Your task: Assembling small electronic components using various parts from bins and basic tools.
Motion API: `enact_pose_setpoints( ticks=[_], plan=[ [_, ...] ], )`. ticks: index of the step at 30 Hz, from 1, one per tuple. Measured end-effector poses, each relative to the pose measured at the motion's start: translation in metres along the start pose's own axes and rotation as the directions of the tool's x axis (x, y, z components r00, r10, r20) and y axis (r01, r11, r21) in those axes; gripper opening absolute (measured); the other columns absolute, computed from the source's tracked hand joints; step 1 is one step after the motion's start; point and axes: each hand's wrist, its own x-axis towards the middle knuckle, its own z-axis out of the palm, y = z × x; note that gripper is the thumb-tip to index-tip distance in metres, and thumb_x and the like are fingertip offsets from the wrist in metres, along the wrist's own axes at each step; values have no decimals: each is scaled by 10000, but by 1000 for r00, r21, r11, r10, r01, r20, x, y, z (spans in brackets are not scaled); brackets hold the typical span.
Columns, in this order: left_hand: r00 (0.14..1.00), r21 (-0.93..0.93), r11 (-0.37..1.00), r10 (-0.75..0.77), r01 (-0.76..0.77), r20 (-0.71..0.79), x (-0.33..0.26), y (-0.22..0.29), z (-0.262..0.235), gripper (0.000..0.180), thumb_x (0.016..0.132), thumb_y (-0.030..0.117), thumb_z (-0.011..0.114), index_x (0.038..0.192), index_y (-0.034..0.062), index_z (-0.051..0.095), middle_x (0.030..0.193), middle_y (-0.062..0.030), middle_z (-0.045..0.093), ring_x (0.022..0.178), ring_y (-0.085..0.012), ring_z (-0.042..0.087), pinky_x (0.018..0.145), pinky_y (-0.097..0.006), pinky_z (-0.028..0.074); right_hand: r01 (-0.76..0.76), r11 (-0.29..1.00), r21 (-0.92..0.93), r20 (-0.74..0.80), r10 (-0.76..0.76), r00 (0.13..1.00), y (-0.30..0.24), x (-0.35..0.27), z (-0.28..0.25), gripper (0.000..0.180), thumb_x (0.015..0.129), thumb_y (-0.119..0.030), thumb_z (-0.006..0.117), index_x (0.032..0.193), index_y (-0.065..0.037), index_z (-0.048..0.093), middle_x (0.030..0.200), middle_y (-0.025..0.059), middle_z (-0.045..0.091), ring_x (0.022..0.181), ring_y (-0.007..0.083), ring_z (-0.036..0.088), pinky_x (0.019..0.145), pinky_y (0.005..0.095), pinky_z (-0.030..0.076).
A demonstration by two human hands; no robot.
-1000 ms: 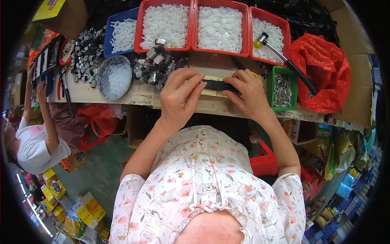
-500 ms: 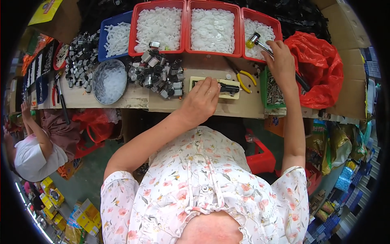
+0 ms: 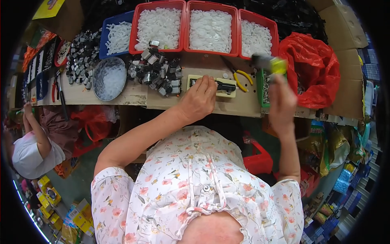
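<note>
Along the bench (image 3: pixel 245 107), L to R: round metal bowl (image 3: pixel 96 83), partly filled w/ whitish translucent bits; just behind it, blue bin (image 3: pixel 103 40) w/ narrow white pcs; then three red bins side by side. 1st red bin (image 3: pixel 133 30) heaped w/ small white pcs, 2nd red bin (image 3: pixel 211 53) w/ flat white discs, 3rd red bin (image 3: pixel 276 38) w/ more small white pcs. Green tub (image 3: pixel 260 91) near R end has thin metal pcs, partly hidden by R arm. Red bag (image 3: pixel 315 67) beyond, mouth open.

Black part (image 3: pixel 226 86), long & narrow, lies flat in cream block (image 3: pixel 232 94) at bench front, btwn metal-&-black parts pile (image 3: pixel 156 75) and yellow-handled pliers (image 3: pixel 243 79). Its L portion is under the fingers.

L hand (image 3: pixel 198 98): fingers bunched, tips down on part/block; can't tell if pinching or just pressing. R hand (image 3: pixel 283 99): blurred, raised by green tub, closed round hammer (image 3: pixel 278 65), head up, yellow face to R.
</note>
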Motion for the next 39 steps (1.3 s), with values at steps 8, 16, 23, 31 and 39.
enact_pose_setpoints(
  ticks=[8,16,23,31,39],
  plan=[
    [999,-27,999,-21,22,34,-4,-1,1,402,772,88,605,1098,-146,627,1163,-278,604,1104,-423,609,950,-471,519,-72,996,42,-61,75,995,-22,-18,4,277,971,-40,562,1225,64,599,1086,263,672,981,410,669,818,412,538],
    [998,-24,998,-60,60,0,-2,0,2,384,775,86,609,1085,-140,631,1139,-268,609,1094,-408,613,948,-448,517,-15,998,53,16,14,1000,-27,-23,20,357,967,-60,581,1313,7,522,1036,283,649,929,468,623,752,474,517],
    [996,23,996,-87,87,11,1,13,-8,401,755,61,614,1098,-147,618,1173,-260,592,1145,-391,581,980,-429,490,-146,979,-141,385,190,903,-21,-24,32,338,989,-92,550,1315,-5,530,1000,274,650,891,454,634,729,481,515],
    [962,-93,958,-272,271,-1,-18,49,-3,537,737,42,597,1232,-162,553,1288,-272,537,1256,-396,499,1060,-423,435,100,995,32,135,-103,985,-56,14,4,274,967,-96,586,1219,10,594,918,230,664,800,424,650,674,465,520],
    [976,9,981,-190,192,-102,-24,49,5,477,799,113,563,1181,-171,592,1304,-293,542,1231,-389,524,1026,-379,476,197,975,-106,402,-139,905,-56,27,40,252,924,-51,619,1167,15,608,916,210,671,773,406,656,662,449,526]
  ],
)
